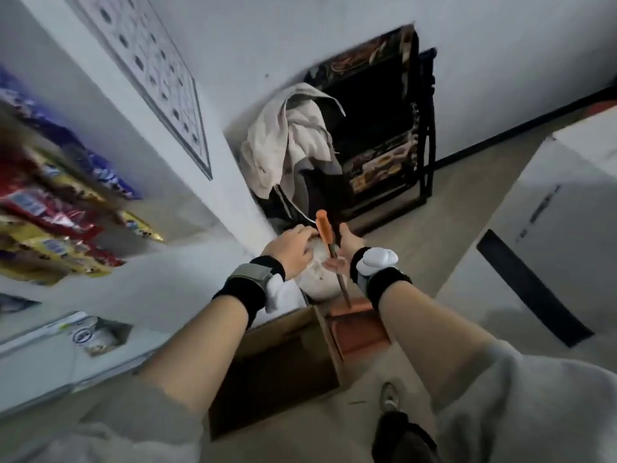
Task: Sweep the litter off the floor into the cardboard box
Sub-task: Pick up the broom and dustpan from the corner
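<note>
An open brown cardboard box [273,369] stands on the floor below my forearms. Right beside it is an orange dustpan [359,332], its thin shaft rising to an orange grip [323,225]. My right hand [347,247] holds the shaft just under the grip, fingers curled round it. A white crumpled bag [317,282] lies just beyond the box's far edge. My left hand [290,252] grips its top with curled fingers. The image is blurred, so finer detail of the white lump is unclear.
A folded dark chair [384,138] draped with a pale cloth [290,138] stands in the corner ahead. A white cabinet [567,208] is on the right, and shelves with snack packets [56,208] on the left. My shoe [389,397] stands by the box.
</note>
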Available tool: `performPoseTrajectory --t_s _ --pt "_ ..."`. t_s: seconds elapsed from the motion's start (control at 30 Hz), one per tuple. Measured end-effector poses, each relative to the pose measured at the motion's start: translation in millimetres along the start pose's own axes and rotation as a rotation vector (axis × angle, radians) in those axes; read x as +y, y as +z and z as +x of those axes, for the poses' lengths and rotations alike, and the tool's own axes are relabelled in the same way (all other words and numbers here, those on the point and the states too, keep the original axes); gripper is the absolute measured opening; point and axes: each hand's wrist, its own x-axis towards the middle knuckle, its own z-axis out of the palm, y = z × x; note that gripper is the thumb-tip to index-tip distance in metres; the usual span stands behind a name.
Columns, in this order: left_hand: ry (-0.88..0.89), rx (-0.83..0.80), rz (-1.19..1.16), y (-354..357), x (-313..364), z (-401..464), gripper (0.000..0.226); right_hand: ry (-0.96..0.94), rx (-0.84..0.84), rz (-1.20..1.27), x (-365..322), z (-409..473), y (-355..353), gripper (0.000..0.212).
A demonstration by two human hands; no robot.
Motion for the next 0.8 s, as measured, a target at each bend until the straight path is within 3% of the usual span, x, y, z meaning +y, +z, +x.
performPoseTrajectory --t_s 0.13,0.23,0.43,0.6,0.7,0.77,0.8 --pt "-0.031 -0.075 0.369 7 -7 50 0.056 0.097 -0.055 0.126 -12 37 2 0.050" --pt "0.006 -0.107 0.503 16 -18 78 0.066 0.119 -0.055 0.170 -12 49 11 0.052" --pt "0.159 -0.110 0.628 22 -40 114 0.066 0.117 -0.054 0.428 -25 58 20 0.033" --pt "0.453 -0.150 0.635 26 -44 126 0.063 0.083 0.002 0.565 -31 69 17 0.014" --pt "0.536 -0.175 0.654 37 -46 145 0.056 0.079 0.059 0.621 -15 63 19 0.025" --pt "0.610 -0.282 0.718 52 -43 157 0.062 0.088 0.027 0.557 7 60 27 0.031" --pt "0.613 -0.410 0.721 58 -40 157 0.063 0.093 0.000 0.516 19 58 34 0.033"
